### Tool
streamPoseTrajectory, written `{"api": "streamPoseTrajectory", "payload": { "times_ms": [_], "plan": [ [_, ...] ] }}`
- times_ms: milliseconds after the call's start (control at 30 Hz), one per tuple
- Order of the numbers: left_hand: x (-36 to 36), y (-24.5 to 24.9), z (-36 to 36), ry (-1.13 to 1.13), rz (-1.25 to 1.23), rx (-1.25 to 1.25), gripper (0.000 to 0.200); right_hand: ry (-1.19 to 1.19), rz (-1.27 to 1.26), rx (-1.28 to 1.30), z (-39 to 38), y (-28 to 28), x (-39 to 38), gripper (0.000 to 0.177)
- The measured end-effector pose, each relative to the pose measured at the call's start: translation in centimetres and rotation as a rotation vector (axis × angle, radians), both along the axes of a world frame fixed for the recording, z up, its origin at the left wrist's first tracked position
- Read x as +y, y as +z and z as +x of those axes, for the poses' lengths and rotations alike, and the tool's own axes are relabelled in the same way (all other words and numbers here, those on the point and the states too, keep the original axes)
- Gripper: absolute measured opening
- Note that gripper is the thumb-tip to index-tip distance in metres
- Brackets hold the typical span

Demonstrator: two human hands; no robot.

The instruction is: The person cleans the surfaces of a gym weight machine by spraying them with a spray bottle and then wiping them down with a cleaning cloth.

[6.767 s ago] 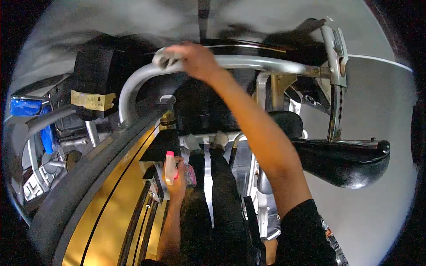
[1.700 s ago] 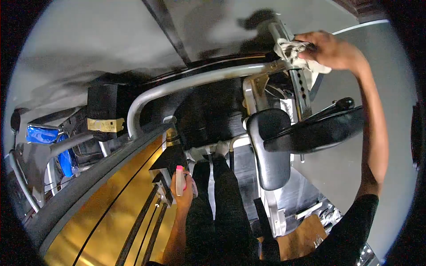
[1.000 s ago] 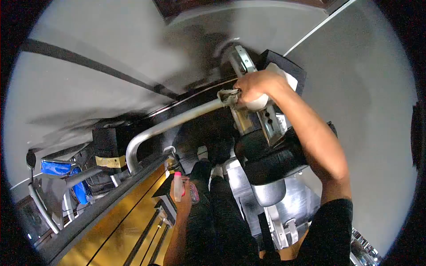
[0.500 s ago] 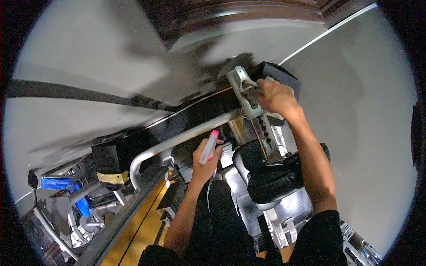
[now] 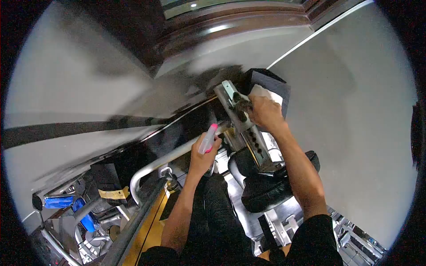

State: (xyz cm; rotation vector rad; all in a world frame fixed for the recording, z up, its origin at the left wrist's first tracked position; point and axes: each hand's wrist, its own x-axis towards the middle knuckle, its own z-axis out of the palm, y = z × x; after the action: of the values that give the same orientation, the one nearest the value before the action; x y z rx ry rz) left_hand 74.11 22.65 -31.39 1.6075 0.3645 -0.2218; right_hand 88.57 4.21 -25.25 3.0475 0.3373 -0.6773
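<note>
My left hand (image 5: 202, 160) is closed around a small translucent bottle (image 5: 207, 141) with a pink tip and a second pink part low at the fingers. My right hand (image 5: 267, 114) is closed on a white cloth (image 5: 271, 95), pressed at the side of a metal bracket (image 5: 227, 88). Dark smudges mark the bracket beside my fingers. Below it runs a metal post (image 5: 257, 144) with a row of holes, rising from a black padded seat (image 5: 264, 190). A bent metal tube (image 5: 166, 157) passes behind my left hand.
A dark box-like block (image 5: 280, 84) stands behind my right hand. Metal frames with blue parts (image 5: 60, 202) crowd the lower left, near a black padded bar (image 5: 133, 221). More metal equipment (image 5: 357, 237) lies at lower right. A grey wall (image 5: 355, 111) rises at the right.
The view has shifted, bringing more of the brown frame in at the top. My right hand sits slightly lower and left along the bracket, showing more of the cloth. Both hands keep their hold.
</note>
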Motion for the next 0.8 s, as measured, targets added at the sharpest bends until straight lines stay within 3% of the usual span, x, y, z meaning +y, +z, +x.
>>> {"api": "streamPoseTrajectory", "payload": {
  "times_ms": [133, 200, 433, 500, 800],
  "plan": [
    [-0.6, -0.3, 0.8, -0.014, 0.046, -0.030, 0.019, 0.014, 0.026, 0.035, -0.6, -0.3, 0.0, 0.034],
    [-0.9, -0.1, 1.3, -0.007, 0.180, -0.170, 0.019, 0.003, 0.019, 0.049, -0.4, 0.2, 0.1, 0.034],
    [-0.9, 0.6, 3.1, 0.029, 0.149, -0.106, 0.020, -0.212, -0.065, -0.099, 1.3, 0.3, -1.9, 0.034],
    [-1.0, -0.3, 3.5, -0.003, 0.272, -0.274, 0.019, -0.247, -0.050, -0.069, 1.4, 0.9, -1.9, 0.034],
    [-2.9, -0.5, 3.9, -0.017, 0.291, -0.174, 0.022, -0.227, -0.065, -0.087, 1.7, 0.2, -2.5, 0.029]
  ]
}}
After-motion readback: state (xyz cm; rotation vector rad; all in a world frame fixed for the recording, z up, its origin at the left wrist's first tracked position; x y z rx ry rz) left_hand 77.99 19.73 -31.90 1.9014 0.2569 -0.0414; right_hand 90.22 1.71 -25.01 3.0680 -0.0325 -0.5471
